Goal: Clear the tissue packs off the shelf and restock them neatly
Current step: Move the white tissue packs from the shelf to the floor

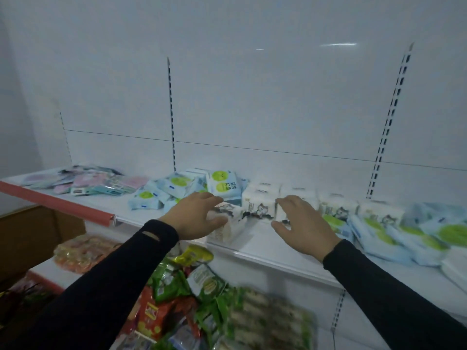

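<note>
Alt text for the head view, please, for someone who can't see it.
Two black-sleeved hands reach to a white shelf: the left hand grips a white tissue pack at the front edge, the right hand hovers open by a row of white packs. Blue-green packs lie jumbled either side.

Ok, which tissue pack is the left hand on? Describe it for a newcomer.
On the upper white shelf, find the row of white cat-print packs near the middle. The pack under the left hand sits forward of that row at the shelf's front lip, turned askew.
</note>
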`<state>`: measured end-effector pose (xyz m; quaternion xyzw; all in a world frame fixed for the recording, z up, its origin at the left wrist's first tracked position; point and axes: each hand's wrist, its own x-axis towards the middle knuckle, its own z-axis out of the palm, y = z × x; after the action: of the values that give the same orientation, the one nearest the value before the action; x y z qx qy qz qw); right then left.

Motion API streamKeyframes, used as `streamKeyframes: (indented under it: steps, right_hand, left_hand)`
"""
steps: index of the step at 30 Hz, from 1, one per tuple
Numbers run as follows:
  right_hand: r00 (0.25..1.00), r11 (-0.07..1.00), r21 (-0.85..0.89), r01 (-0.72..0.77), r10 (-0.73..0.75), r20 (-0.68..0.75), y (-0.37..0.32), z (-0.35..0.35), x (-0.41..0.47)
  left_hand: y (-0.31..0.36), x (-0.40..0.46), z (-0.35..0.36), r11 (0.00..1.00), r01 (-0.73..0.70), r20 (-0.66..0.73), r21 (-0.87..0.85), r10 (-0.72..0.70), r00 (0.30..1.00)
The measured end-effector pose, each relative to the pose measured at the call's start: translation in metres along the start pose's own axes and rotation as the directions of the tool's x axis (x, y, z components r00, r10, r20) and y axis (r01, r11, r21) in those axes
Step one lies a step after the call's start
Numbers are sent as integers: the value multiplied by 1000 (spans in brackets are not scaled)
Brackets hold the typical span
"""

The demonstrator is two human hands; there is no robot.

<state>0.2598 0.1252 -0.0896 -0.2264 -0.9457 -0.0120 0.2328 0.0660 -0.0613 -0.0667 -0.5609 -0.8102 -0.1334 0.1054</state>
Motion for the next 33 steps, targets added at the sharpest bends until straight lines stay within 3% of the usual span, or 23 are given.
streamKeyframes:
  steps: [8,12,21,26,29,33]
  right_hand:
    - [997,1000,10,-21,20,74,4,27,84]
    - [976,990,-121,-75,98,194,8,45,107]
    - [980,947,-302,-105,151,133,3,60,117]
    - [993,983,-144,-110,103,-60,5,51,105]
    - [969,997,-24,-77,69,-237,3,30,101]
    - [951,992,103,72,-37,-309,-21,10,94]
  left_hand:
    - [-25,58,-1,1000,-16,372,24,6,928]
    - [-33,76,11,988,-139,443,72,94,892]
    - [-46,83,27,987,-160,422,-27,157,893]
    - [-39,69,18,988,-146,318,-58,157,935]
    - [-41,47,4,993,-41,184,-114,61,981]
    - [-47,-16,-27,972,134,20,-192,-132,991]
